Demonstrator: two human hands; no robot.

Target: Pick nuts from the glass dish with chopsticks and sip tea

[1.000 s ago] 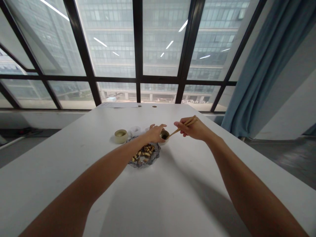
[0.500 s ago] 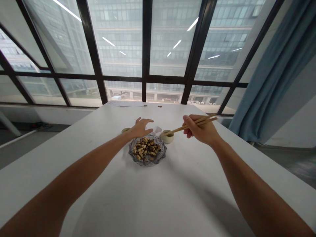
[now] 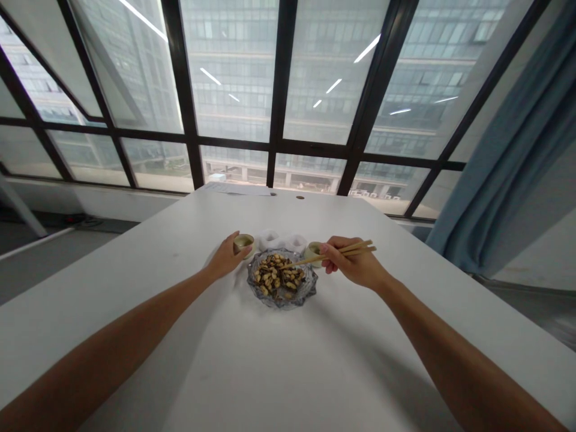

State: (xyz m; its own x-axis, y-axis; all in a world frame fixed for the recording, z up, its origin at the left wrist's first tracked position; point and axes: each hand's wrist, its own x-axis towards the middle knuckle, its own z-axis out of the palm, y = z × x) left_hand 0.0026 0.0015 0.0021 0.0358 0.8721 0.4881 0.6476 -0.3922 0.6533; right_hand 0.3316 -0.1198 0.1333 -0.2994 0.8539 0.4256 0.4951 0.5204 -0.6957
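Observation:
My right hand (image 3: 353, 261) grips a pair of wooden chopsticks (image 3: 310, 260), whose tips reach into the heap of nuts and dark seeds (image 3: 272, 276). These lie in a scalloped clear glass bowl (image 3: 308, 290) in the middle of the table. With thumb and fingers around its side, my left hand (image 3: 227, 258) holds a small pale-green cup (image 3: 243, 242) left of the bowl. A second pale-green cup (image 3: 314, 252) stands at the bowl's right, partly hidden by the right hand. Two small white cups (image 3: 270, 239) sit side by side behind the bowl.
The white table (image 3: 252, 372) stretches toward a wide window with dark frames (image 3: 274, 144). Papers (image 3: 238, 189) and a small brown round thing (image 3: 300, 197) lie near its far edge. A blue curtain (image 3: 504, 162) hangs at the right.
My left hand has moved left from above the white cups and closed on the left green cup. The chopstick tips have shifted from the right green cup into the nuts and seeds.

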